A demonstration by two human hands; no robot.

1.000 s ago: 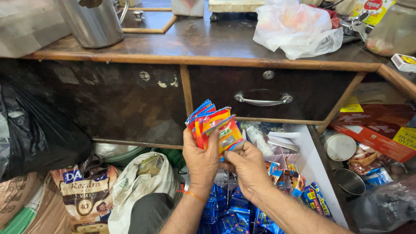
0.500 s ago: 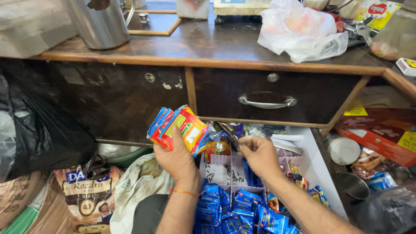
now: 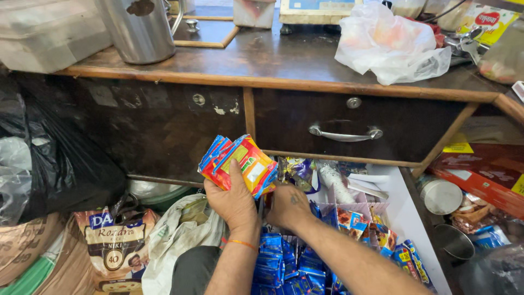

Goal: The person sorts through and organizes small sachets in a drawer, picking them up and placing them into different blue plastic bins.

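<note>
My left hand [image 3: 234, 199] grips a fanned stack of small red, yellow and blue sachets [image 3: 238, 164], held up in front of the dark wooden counter. My right hand [image 3: 288, 205] is just to its right, palm down, fingers reaching into the white open drawer [image 3: 406, 218] under the counter; whether it holds anything is hidden. Below both forearms lie several blue sachets [image 3: 284, 265]. More red and blue packets [image 3: 376, 232] sit in the drawer to the right.
A closed drawer with a metal handle [image 3: 345, 133] is above my right hand. On the countertop stand a steel jug [image 3: 143, 30] and a white plastic bag [image 3: 390, 43]. A black bag [image 3: 60, 164], printed sack [image 3: 117, 246] and steel tins [image 3: 439, 195] crowd the floor.
My left hand moved the sachet stack left and slightly down. My right hand let go of the stack and dropped to the drawer below. The camera view tilted downward.
</note>
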